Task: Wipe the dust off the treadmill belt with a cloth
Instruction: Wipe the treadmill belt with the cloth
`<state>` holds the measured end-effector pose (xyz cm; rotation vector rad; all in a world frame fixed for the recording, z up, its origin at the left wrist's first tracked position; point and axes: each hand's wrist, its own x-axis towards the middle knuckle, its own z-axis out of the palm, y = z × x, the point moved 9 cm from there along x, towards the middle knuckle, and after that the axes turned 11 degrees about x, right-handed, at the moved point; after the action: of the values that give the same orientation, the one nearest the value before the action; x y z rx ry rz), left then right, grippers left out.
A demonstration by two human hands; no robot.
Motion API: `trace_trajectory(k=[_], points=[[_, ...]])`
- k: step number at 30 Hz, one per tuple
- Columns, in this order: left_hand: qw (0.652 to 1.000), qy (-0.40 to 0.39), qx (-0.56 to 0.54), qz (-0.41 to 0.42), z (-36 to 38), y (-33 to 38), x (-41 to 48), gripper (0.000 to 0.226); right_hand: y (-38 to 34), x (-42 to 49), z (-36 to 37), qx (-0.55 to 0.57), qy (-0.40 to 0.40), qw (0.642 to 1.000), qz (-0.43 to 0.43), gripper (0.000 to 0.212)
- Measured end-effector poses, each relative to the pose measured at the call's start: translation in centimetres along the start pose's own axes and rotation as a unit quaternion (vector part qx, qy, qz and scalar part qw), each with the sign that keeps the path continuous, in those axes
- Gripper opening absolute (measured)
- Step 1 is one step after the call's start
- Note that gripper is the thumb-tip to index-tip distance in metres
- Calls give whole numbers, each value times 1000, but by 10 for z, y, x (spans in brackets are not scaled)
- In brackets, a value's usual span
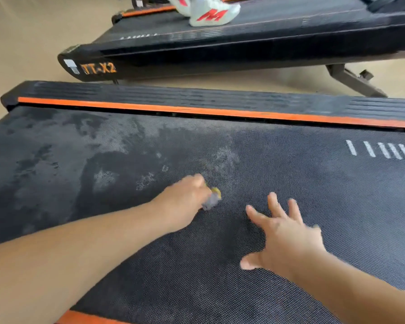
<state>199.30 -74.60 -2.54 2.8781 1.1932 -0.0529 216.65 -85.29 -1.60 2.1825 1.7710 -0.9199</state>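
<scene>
Left hand (185, 197) hides most of blurred cloth (212, 200) on belt (313, 183).

A small bunched cloth (212, 199) is pressing against a dusty black treadmill belt (325, 188).
The textured belt is showing pale grey dust patches toward its left end and far edge. The grey cloth, with a yellow bit, is sitting crumpled near the belt's middle, peeking out from the left hand (185, 202) gripping it.
</scene>
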Motion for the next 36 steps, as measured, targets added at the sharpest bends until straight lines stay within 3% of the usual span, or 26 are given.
trace_trajectory(k=[2,4,6,10,13,15,17,19,22,25,29,31,33,36], points=[[995,31,-6,-96,-16,-44,8,3,8,15,-15,-9,4,1000,12,132],[988,41,-16,-146,-18,-53,12,12,18,26,-11,21,-15,999,25,131],[993,65,0,-100,-19,-16,16,9,26,32,-1,48,-25,998,30,128],[994,-2,38,99,3,86,12,24,29,38,6,50,-24,998,29,129],[980,-21,75,184,-1,76,29,18,30,40,5,59,-25,997,35,129],[990,-12,90,111,-9,28,56,19,30,40,5,61,-28,997,37,129],[996,-5,87,-36,-14,-16,75,8,30,40,6,62,-31,997,38,128],[990,22,81,-109,-15,-16,79,16,30,40,5,64,-28,997,34,128],[998,48,41,9,-14,53,61,24,29,39,4,66,-20,997,28,128],[996,28,28,82,-9,70,50,11,29,39,4,71,-22,997,26,129],[994,41,56,-88,-8,-10,73,11,29,39,4,75,-27,996,27,129],[989,55,66,-122,-12,-10,77,10,29,39,3,74,-29,996,31,129],[996,64,46,-45,-10,38,72,21,29,39,3,75,-27,996,33,129],[997,43,27,64,-1,83,55,11,29,39,4,81,-18,996,29,128]])
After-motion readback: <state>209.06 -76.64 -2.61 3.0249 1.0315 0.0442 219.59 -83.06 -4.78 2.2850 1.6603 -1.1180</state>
